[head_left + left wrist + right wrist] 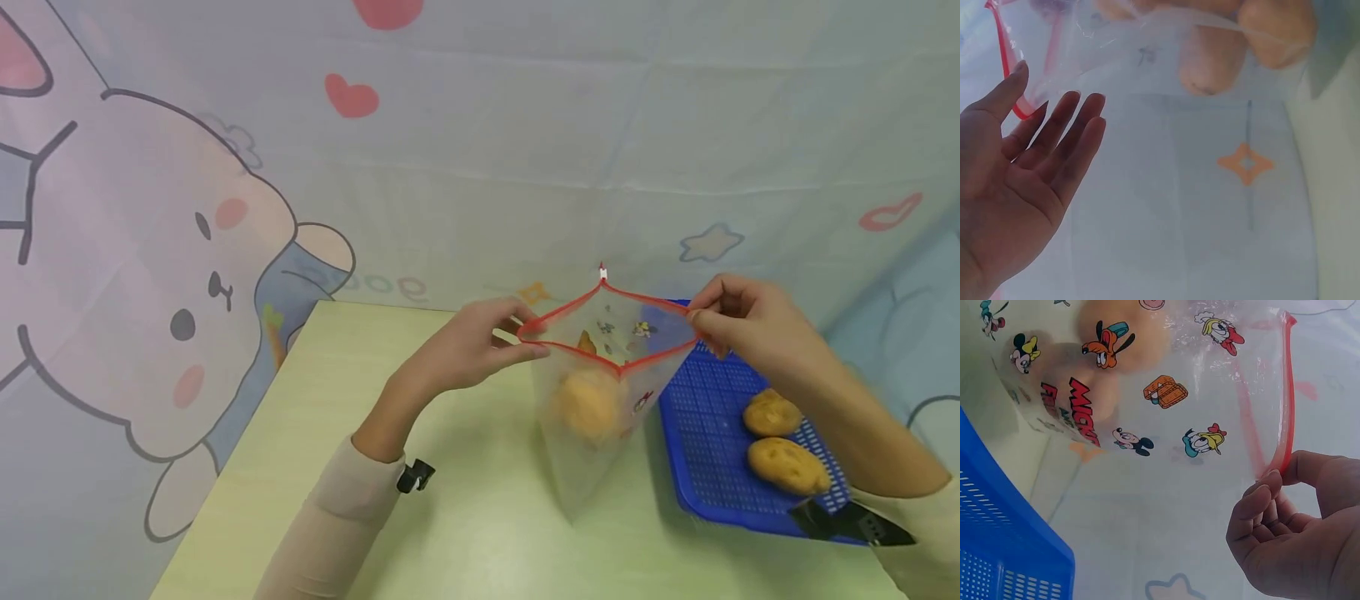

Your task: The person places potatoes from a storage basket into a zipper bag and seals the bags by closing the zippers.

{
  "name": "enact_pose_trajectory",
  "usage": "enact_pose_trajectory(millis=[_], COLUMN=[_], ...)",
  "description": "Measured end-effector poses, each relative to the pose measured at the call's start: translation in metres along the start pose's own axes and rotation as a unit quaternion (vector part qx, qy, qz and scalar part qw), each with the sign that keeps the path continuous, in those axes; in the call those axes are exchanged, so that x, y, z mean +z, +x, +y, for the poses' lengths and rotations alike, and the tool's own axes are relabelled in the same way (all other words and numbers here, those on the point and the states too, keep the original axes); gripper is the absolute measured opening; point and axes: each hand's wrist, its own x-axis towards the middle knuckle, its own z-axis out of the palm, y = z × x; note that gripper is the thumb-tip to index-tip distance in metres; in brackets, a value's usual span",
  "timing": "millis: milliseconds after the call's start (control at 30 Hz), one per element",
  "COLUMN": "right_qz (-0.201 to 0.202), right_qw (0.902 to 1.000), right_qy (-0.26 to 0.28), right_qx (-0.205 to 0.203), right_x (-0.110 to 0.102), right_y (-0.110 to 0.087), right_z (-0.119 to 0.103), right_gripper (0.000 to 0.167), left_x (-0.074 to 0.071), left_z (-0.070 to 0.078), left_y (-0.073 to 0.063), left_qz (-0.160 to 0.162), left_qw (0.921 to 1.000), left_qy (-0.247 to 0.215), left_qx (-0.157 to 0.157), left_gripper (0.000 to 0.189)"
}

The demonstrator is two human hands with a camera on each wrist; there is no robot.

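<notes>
A clear zip bag (pixel 573 479) with a red zipper edge stands on the table, its mouth spread wide in a diamond shape. Several potatoes (pixel 1210 59) lie inside, blurred by the plastic. My left hand (pixel 483 343) pinches the left corner of the red edge between thumb and index finger; its other fingers are loosely extended in the left wrist view. At the opposite corner, my right hand (pixel 757 325) grips the edge between thumb and fingers. Printed cartoon figures (pixel 1107 344) cover the bag's side in the right wrist view.
A blue plastic basket (pixel 686 467) sits right of the bag, under my right forearm. It holds two potatoes, one farther back (pixel 771 412) and one nearer (pixel 787 467). Behind the pale table (pixel 465 533) hangs a cartoon-printed cloth (pixel 480 208).
</notes>
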Motion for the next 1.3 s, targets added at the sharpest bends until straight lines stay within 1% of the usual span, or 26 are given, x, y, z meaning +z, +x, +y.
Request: enact_pose_trajectory(millis=[67,133,200,300,367,467,533,600,700,767,833,933,1033,1100,1133,1200,1300], right_qz=[0.001,-0.003,-0.015,-0.038,-0.052,-0.064,-0.071,-0.075,-0.075,-0.06,-0.033,0.019,0.038,0.036,0.029,0.007,-0.036], right_qw=[1.0,1.0,0.9999,0.9993,0.9986,0.9977,0.9971,0.9964,0.9961,0.997,0.9956,0.9878,0.9841,0.9833,0.9824,0.9799,0.9727], right_qy=[0.003,-0.002,0.0,0.002,0.009,0.005,0.004,0.003,-0.003,-0.036,-0.086,-0.154,-0.173,-0.178,-0.184,-0.199,-0.228], right_qx=[-0.003,-0.008,-0.006,0.0,0.006,0.02,0.029,0.04,0.045,0.033,0.02,0.001,-0.006,-0.005,-0.003,0.006,0.028], right_x=[-0.002,-0.002,-0.001,0.002,0.003,0.005,0.007,0.009,0.011,0.009,0.002,-0.013,-0.03,-0.04,-0.044,-0.051,-0.059], right_y=[-0.001,-0.001,-0.001,-0.003,-0.004,-0.006,-0.008,-0.011,-0.014,-0.016,-0.018,-0.02,-0.019,-0.019,-0.02,-0.021,-0.026], right_z=[-0.001,-0.001,0.0,0.005,0.01,0.02,0.028,0.038,0.053,0.063,0.073,0.089,0.106,0.119,0.126,0.14,0.161], right_gripper=[0.014,0.013,0.013,0.015,0.018,0.02,0.02,0.02,0.02,0.021,0.023,0.023,0.027,0.032,0.036,0.046,0.062], left_x=[-0.006,-0.009,-0.011,-0.009,-0.004,0.008,0.02,0.033,0.054,0.067,0.08,0.098,0.111,0.118,0.121,0.124,0.126], left_z=[0.005,0.008,0.008,0.006,0.003,-0.001,-0.003,-0.003,-0.002,-0.001,-0.001,-0.001,0.0,0.0,0.0,0.001,0.002], left_y=[-0.002,-0.003,-0.004,-0.002,0.002,0.009,0.015,0.021,0.028,0.032,0.037,0.047,0.054,0.058,0.059,0.06,0.059], left_qz=[-0.004,0.0,0.005,0.015,0.029,0.056,0.066,0.064,0.053,0.051,0.053,0.053,0.046,0.04,0.037,0.034,0.031], left_qw=[1.0,1.0,0.9998,0.9991,0.9978,0.9945,0.9922,0.9916,0.993,0.9945,0.9954,0.9959,0.9965,0.997,0.9972,0.9974,0.9977], left_qy=[0.0,-0.005,-0.016,-0.039,-0.057,-0.083,-0.097,-0.101,-0.095,-0.083,-0.073,-0.067,-0.064,-0.061,-0.059,-0.059,-0.059], left_qx=[0.0,0.002,0.006,0.012,0.018,0.03,0.042,0.048,0.047,0.039,0.033,0.028,0.027,0.028,0.026,0.021,0.01], left_gripper=[0.017,0.016,0.016,0.016,0.018,0.023,0.025,0.028,0.031,0.032,0.031,0.03,0.032,0.033,0.034,0.034,0.035])
